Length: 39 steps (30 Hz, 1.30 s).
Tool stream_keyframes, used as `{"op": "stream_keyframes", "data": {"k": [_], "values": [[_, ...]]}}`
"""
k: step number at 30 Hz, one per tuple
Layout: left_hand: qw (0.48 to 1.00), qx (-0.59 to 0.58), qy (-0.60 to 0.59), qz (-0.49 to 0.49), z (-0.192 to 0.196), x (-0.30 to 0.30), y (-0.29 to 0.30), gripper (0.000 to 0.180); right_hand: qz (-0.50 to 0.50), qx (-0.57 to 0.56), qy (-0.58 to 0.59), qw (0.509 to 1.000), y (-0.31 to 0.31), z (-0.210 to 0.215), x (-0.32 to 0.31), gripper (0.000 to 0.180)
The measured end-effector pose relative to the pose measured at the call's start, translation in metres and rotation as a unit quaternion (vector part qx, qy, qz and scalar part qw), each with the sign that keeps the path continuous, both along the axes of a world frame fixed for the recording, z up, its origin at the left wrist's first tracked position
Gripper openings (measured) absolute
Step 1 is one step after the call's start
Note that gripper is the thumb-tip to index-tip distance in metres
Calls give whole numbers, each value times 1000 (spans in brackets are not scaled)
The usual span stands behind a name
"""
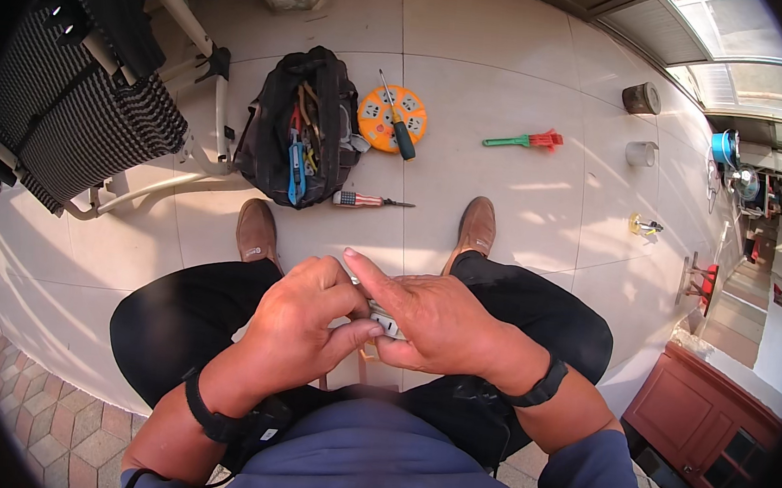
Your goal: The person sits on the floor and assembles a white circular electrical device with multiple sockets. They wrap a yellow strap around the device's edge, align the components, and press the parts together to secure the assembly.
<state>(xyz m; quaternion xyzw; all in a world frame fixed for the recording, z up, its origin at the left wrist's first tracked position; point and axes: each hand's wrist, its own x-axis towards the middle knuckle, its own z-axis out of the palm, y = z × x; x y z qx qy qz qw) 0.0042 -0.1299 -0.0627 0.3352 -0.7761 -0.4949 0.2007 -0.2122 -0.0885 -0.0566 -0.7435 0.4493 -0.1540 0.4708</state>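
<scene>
Big chair (96, 107) filling the upper left, black bag (262, 144) gaping just right of it, tools inside! Below the frame's centre, my left hand (298, 324) curls its fingers in close against my right hand (445, 318). Upper centre, an orange reel (412, 108), screwdriver (404, 139) lying across it. Smallest, a white slotted piece (386, 324), partly hidden, held between both my hands!

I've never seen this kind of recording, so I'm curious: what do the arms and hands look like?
A person's: the left hand and right hand are ungloved. Each arm wears a black wristband. Dark blue sleeves leave the forearms bare.
</scene>
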Motion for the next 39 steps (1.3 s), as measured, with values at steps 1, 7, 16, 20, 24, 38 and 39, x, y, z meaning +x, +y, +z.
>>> {"op": "stream_keyframes", "data": {"k": [1,7,16,20,24,38,39], "values": [[1000,8,-1,6,-2,0,1,21,-1,-6,3,1000,0,-1,1,99],[980,184,-47,54,5,0,0,23,-3,-36,37,999,4,-5,2,103],[922,355,-135,75,-3,4,4,27,-6,-126,93,988,7,-9,9,103],[910,385,-129,79,3,1,3,22,-3,-173,119,978,8,-12,12,101],[930,333,-151,46,3,-2,3,19,4,-207,152,966,10,-13,15,98],[970,171,-91,148,0,-1,22,14,-43,-183,103,977,10,-13,17,91],[970,165,-87,154,1,-1,23,14,-54,-181,97,977,10,-14,17,90]]}}
